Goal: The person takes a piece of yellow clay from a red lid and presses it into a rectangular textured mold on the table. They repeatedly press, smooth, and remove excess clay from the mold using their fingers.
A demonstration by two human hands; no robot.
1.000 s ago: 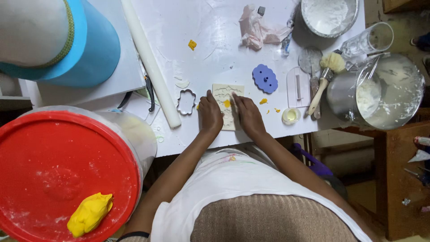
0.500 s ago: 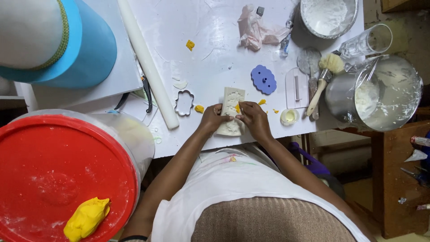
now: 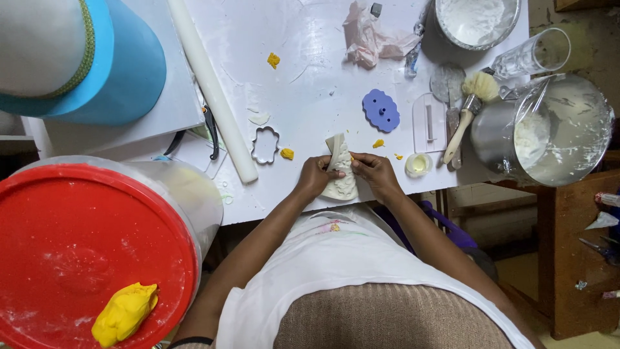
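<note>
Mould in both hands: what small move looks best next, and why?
Probably flex the mould a bit further to ease the yellow paste out. The left hand and right hand hold it bent and lifted off the table, and a speck of yellow shows at its right edge, by the right fingertips. Whether the paste is loose cannot be seen.
</note>
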